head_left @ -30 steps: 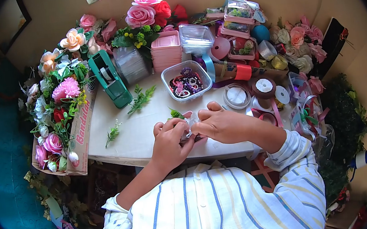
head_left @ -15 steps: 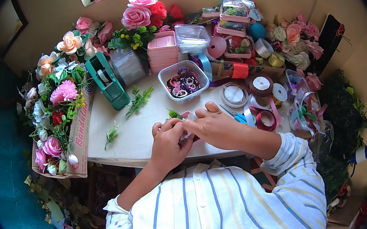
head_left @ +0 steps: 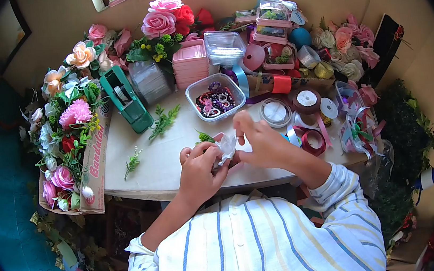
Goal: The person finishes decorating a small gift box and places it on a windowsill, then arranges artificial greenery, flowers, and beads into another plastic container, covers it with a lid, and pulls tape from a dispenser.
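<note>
My left hand (head_left: 198, 169) is closed, its thumb and fingers pinching a thin, crumpled white piece (head_left: 226, 146); whether it is tissue or a fabric flower I cannot tell. Just right of that piece, my right hand (head_left: 267, 143) has its index finger raised and thumb apart. Some of its fingertips are hidden behind the white piece. Beneath both hands, parts of a pink tray (head_left: 237, 167) show at the table's front edge. A green leafy sprig (head_left: 205, 137) pokes out just beyond the left fingers.
Beyond the hands stands a clear tub (head_left: 218, 115) of beaded bracelets. Leafy sprigs (head_left: 164, 121) and a green tape dispenser (head_left: 129, 104) are on the left, beside a carton (head_left: 93, 176) of artificial flowers. Ribbon rolls (head_left: 312, 141) crowd the right; stacked pink trays (head_left: 191, 66) stand behind.
My right hand has moved away from the left fingers, its index finger lifting and spreading. More of the crumpled white piece shows now. The left hand stays nearly in place.
</note>
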Demonstrator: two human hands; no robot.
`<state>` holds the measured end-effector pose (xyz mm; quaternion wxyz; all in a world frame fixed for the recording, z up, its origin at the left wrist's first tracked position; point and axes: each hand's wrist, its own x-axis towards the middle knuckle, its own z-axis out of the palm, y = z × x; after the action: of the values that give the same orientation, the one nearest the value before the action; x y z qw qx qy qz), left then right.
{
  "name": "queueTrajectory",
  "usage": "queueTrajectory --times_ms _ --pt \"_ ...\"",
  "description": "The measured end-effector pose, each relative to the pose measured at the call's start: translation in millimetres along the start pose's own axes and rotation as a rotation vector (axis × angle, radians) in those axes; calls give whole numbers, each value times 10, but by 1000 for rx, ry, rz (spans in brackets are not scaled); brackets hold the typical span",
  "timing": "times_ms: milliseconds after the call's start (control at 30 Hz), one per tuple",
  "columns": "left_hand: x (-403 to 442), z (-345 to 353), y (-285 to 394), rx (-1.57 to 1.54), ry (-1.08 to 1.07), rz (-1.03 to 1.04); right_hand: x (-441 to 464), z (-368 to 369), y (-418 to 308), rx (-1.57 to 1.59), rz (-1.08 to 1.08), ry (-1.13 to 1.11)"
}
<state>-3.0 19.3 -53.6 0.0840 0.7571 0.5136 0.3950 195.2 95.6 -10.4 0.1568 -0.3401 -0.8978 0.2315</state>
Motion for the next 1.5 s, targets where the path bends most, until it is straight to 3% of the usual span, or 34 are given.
queueTrajectory --times_ms 100,233,367,500,667,800,867,967,1100,1200,1267,1500 --pt "-4 0 10 -7 12 -7 -147 136 4 361 108 349" --pt "-3 10 5 -11 15 -16 -330 270 -275 28 35 460" --pt "-2 2 19 -9 0 -18 -305 367 -304 -221 28 393" --pt "-7 5 4 -7 11 -8 -319 365 -319 -219 -22 354" --pt "-8 16 1 3 20 -6 -314 355 -264 43 40 447" --pt "-12 7 9 2 11 -18 -285 339 -241 60 65 439" --pt "-7 4 9 -7 5 -22 -221 349 -165 584 251 305" --pt "-1 10 7 9 14 -8 -142 351 -11 608 341 270" --pt "-13 15 9 4 14 -2 -105 398 36 642 265 254" --pt "-3 1 20 4 16 -10 -166 298 -97 490 270 266" --pt "1 -19 46 4 13 -13 -201 248 -180 191 191 291" --pt "8 -10 15 49 -15 103 -195 214 -366 -107 177 241"
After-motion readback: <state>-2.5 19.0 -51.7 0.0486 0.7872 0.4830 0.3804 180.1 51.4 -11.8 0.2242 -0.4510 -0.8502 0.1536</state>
